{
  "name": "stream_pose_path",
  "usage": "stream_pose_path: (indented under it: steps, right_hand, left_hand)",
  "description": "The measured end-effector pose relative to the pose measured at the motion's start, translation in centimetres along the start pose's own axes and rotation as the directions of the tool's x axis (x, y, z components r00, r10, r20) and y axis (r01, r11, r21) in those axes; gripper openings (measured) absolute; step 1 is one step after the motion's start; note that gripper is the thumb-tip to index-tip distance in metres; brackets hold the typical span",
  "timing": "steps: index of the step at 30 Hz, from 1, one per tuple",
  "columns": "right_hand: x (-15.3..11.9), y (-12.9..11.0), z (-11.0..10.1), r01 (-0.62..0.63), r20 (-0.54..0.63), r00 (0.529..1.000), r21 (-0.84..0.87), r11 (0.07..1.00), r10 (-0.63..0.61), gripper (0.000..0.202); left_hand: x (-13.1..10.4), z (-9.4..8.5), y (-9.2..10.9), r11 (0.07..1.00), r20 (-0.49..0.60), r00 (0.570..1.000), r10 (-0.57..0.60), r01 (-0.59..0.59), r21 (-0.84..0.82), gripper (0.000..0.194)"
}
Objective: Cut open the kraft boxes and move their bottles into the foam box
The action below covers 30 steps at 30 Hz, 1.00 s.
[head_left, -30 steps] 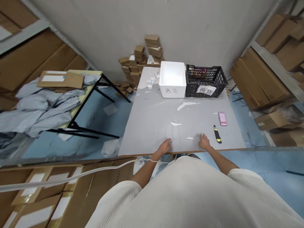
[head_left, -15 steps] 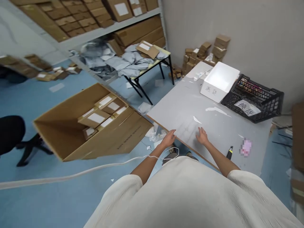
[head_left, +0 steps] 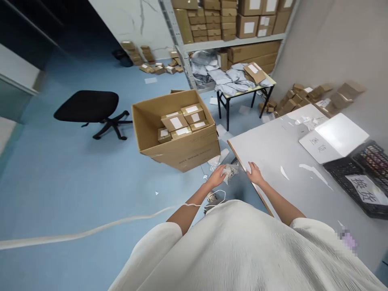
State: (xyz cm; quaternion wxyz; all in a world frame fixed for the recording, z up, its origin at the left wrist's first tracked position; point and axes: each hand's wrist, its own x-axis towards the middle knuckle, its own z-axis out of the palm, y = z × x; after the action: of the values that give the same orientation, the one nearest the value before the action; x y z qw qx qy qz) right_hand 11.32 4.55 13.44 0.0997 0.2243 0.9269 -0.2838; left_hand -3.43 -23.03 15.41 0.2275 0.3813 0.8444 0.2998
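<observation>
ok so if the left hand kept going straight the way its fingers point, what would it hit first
Probably the grey table's brown edge, near the corner by the big open box. The left hand's height is unclear, though, so it might pass over the tabletop instead.

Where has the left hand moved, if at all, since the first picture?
Yes: the left hand has moved off the grey table, toward the open carton.

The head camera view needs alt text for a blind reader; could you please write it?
A person's open left hand is over the blue floor, the open right hand at a gray table's edge. Ahead stands a large open carton of small boxes, a black chair to its left; a white bin and black crate are on the table.
</observation>
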Motion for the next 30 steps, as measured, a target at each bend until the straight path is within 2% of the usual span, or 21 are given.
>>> stream_pose_path:
  steps: [7, 13, 18, 23, 30]
  right_hand:
    - [6.8, -7.9, 3.4, 0.218, -0.126, 0.97, 0.071, 0.973, -0.208, 0.076]
    - [10.3, -14.5, 5.1, 0.273, -0.075, 0.961, 0.099, 0.957, -0.266, 0.072]
    - [12.5, -18.5, 5.1, 0.298, 0.022, 0.953, 0.129, 0.946, -0.303, 0.074]
    - [15.9, -21.1, 4.6, 0.368, 0.036, 0.923, 0.207, 0.906, -0.383, 0.074]
    - [22.7, -25.6, 3.2, 0.49, -0.023, 0.859, 0.324, 0.809, -0.511, 0.067]
  left_hand:
    - [-2.0, -7.1, -5.7, 0.997, -0.114, 0.992, -0.054, 0.048, -0.059, 0.057]
    - [-3.7, -11.5, -10.1, 0.989, -0.162, 0.979, -0.127, 0.114, -0.09, 0.056]
    - [-4.1, -13.3, -12.3, 0.976, -0.172, 0.964, -0.201, 0.182, -0.124, 0.056]
    - [-3.0, -15.1, -13.8, 0.963, -0.207, 0.947, -0.246, 0.214, -0.164, 0.056]
    - [-1.0, -20.1, -16.2, 0.937, -0.314, 0.889, -0.335, 0.279, -0.209, 0.056]
